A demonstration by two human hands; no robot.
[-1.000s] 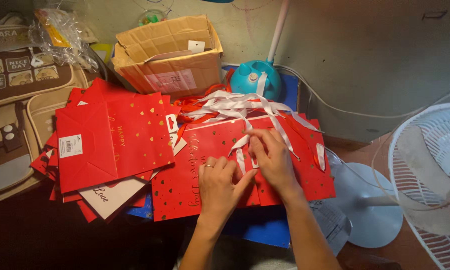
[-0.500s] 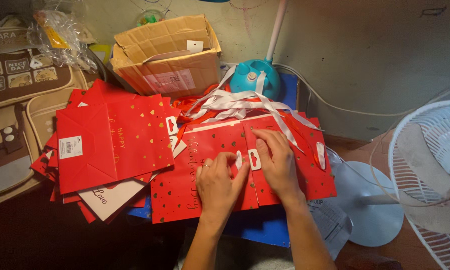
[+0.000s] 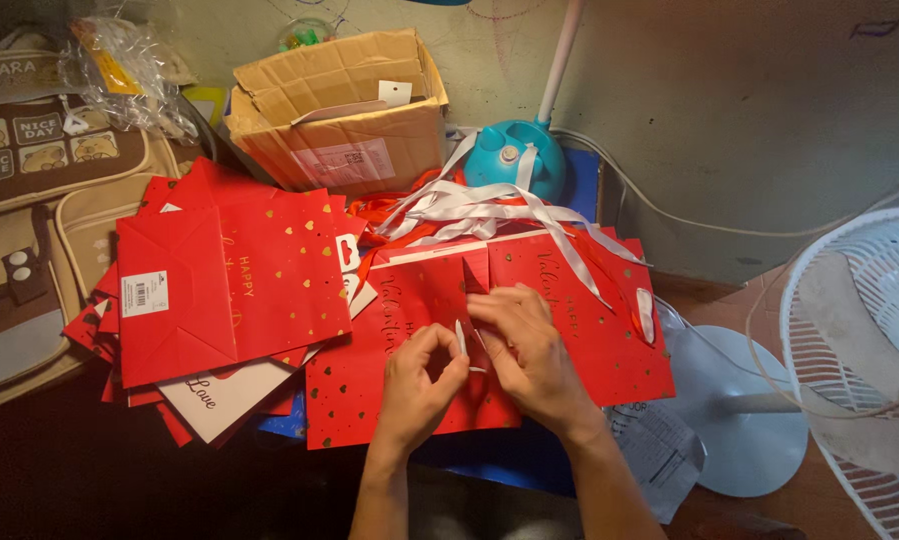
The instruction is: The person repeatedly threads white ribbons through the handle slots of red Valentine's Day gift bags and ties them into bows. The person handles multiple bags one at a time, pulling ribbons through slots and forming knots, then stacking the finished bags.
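Cluttered desk (image 3: 529,465), dim light, cardboard box (image 3: 344,115) behind. Flat red paper bag (image 3: 569,330) lies at centre. Left hand (image 3: 419,385) pinches a white ribbon end (image 3: 460,340); right hand (image 3: 529,350) presses fingertips on the fold. Judged light, creasable paper and limp, slippery ribbon; grip near the ribbon's tip.

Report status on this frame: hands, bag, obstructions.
Left hand and right hand pinch a white ribbon end over the flat red gift bag. Loose white ribbons lie across the bag's top.
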